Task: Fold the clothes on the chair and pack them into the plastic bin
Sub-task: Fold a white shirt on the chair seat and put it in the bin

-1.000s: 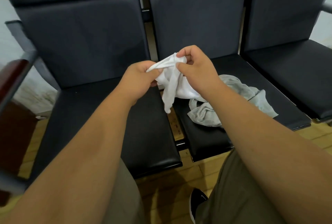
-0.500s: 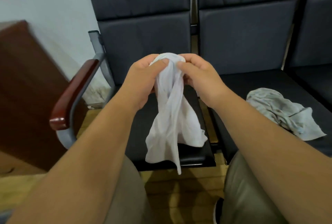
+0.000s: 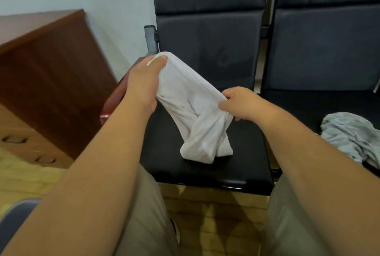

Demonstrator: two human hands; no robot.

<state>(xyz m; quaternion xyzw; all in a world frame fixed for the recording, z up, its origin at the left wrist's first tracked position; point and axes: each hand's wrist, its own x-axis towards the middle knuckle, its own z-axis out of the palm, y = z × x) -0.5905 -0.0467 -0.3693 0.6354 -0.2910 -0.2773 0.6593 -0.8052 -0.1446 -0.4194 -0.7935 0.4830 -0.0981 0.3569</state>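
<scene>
A white garment [image 3: 197,116] is stretched between both hands above the black seat of the left chair [image 3: 236,173]. My left hand [image 3: 144,83] grips its upper end, raised near the armrest. My right hand [image 3: 240,101] pinches the cloth lower and to the right. The garment's bunched lower end touches the seat. A crumpled grey garment [image 3: 351,138] lies on the seat of the neighbouring chair at the right edge. No plastic bin is in view.
A brown wooden cabinet [image 3: 45,83] with drawers stands at the left against the white wall. The chair's reddish armrest [image 3: 111,103] sits just behind my left hand. My knees in khaki trousers are below, over a wooden floor [image 3: 213,214].
My view has swung left, bringing the cabinet in. My hands, close together at the garment's top before, have pulled apart; the right hand dropped lower and the cloth's end now rests on the seat.
</scene>
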